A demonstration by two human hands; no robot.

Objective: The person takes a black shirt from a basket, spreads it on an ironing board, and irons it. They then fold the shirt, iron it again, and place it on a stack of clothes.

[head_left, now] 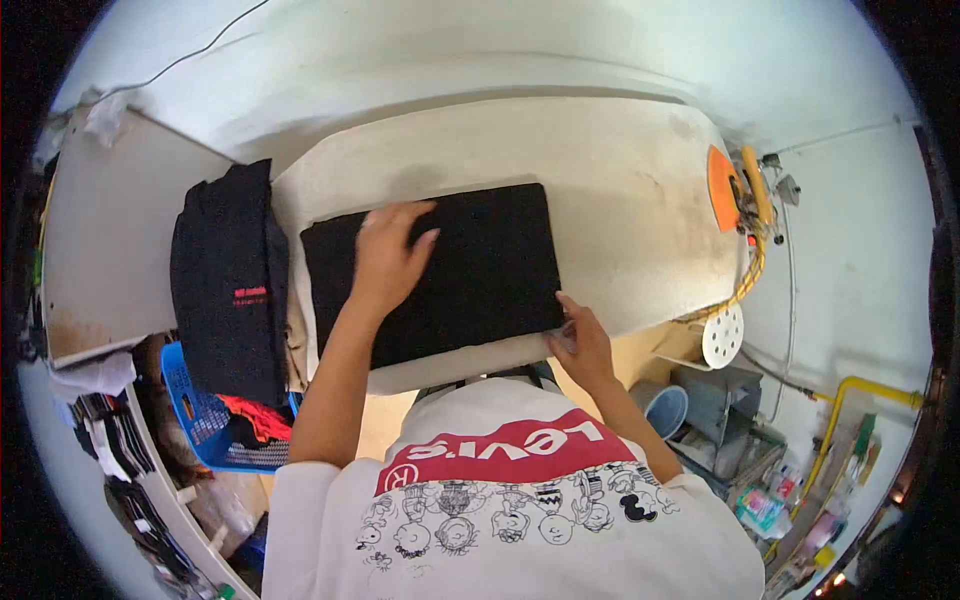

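Note:
A folded black cloth [465,275] lies flat on the pale padded ironing board [640,170]. My left hand [392,255] rests on the cloth's upper left part, fingers stretched toward its far edge and thumb spread; the fingertips are slightly blurred. At the near right corner, my right hand [585,345] has that corner between thumb and forefinger, and its other fingers are partly hidden. Left of the board hangs a stack of dark garments [228,285] with small red lettering.
An orange-soled iron [722,190] with a yellow handle stands at the board's right end, its cord trailing down. A blue basket [205,430] holding red and dark cloth sits lower left. A grey bucket [662,410] and a yellow pipe [840,400] are at lower right.

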